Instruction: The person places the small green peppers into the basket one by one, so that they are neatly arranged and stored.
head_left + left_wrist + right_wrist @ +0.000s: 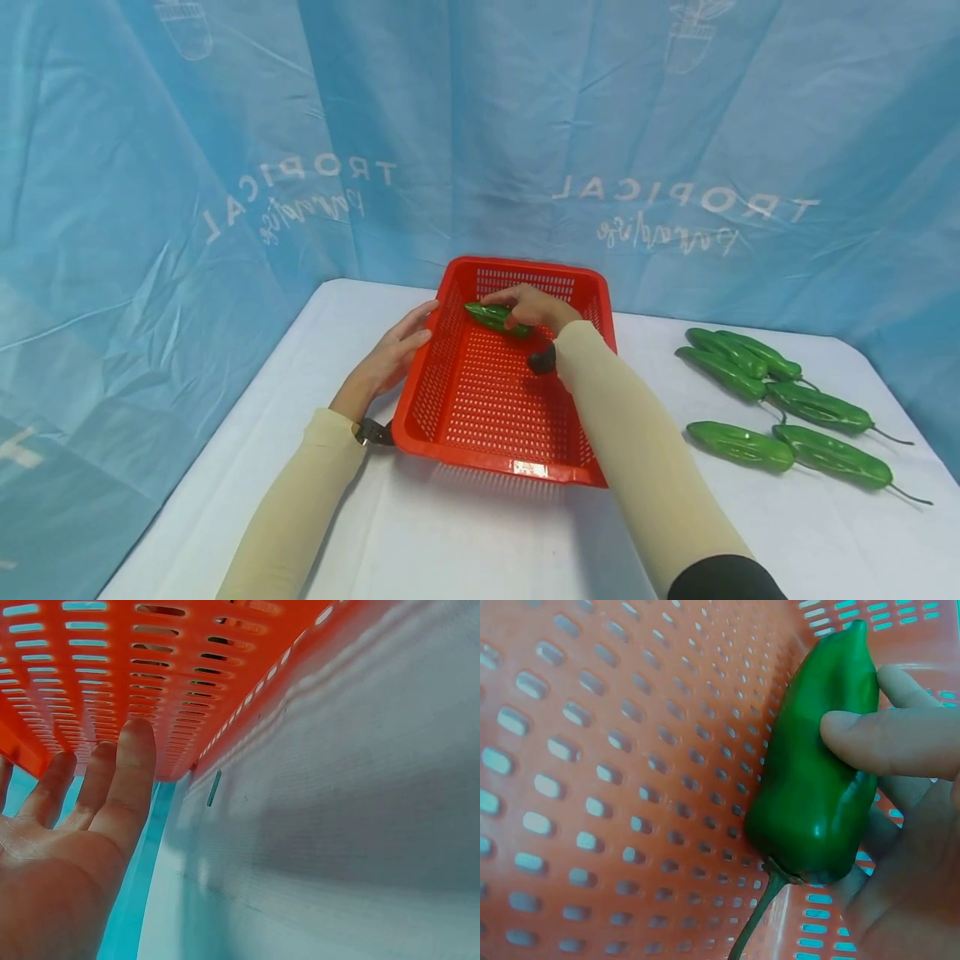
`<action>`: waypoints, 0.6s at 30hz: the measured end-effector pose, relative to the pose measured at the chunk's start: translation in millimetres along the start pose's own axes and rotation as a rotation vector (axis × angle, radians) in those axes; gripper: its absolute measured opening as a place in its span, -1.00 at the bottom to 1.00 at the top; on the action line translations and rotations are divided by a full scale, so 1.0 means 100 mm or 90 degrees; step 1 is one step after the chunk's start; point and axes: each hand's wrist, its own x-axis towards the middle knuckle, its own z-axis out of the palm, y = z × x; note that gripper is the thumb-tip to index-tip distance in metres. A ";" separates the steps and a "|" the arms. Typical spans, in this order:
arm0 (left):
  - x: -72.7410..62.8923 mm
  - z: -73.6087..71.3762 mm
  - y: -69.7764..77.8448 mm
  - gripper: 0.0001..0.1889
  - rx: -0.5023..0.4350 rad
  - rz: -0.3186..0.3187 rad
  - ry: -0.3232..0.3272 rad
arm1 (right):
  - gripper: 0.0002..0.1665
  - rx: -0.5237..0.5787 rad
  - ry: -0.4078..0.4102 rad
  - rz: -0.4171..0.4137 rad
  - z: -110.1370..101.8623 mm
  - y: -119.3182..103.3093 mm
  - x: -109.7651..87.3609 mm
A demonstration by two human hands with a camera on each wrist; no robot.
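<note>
A red slotted plastic basket [495, 392] stands on the white table, tilted slightly in the head view. Inside it, near the far end, my right hand [531, 305] holds a green chili pepper [497, 318]. Seen from the right wrist, the thumb [855, 735] presses one side of the pepper [810, 787] while the other fingers lie behind it; its stem hangs toward the slotted floor. My left hand [393, 354] rests along the basket's left wall. In the left wrist view its fingers [124, 780] are fairly straight, by the slotted wall [172, 682].
Several green chili peppers [825, 408] with long stems lie on the table [637, 533] right of the basket. A blue printed curtain [525, 125] hangs behind the table and along its left side.
</note>
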 end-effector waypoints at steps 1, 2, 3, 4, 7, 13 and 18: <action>0.00 0.00 0.00 -0.38 0.001 0.001 -0.001 | -0.32 0.001 0.001 0.000 0.00 -0.01 0.00; 0.00 0.00 0.01 -0.39 0.000 0.000 -0.002 | -0.31 -0.004 0.007 0.000 0.00 -0.01 -0.01; 0.00 0.00 0.01 -0.39 0.000 -0.002 -0.001 | -0.30 -0.009 0.011 0.001 0.00 -0.02 -0.01; 0.00 0.00 0.00 -0.39 0.000 -0.004 0.000 | -0.29 -0.013 0.015 0.002 0.00 -0.02 -0.01; 0.00 0.00 -0.01 -0.39 0.005 -0.005 0.000 | -0.27 -0.018 0.025 0.006 0.01 -0.03 -0.02; 0.01 0.00 0.00 -0.39 0.011 -0.006 0.001 | -0.26 -0.038 0.044 0.008 0.00 -0.05 -0.03; 0.01 -0.01 0.00 -0.39 0.003 -0.009 -0.002 | -0.27 -0.047 0.043 -0.002 0.00 -0.06 -0.01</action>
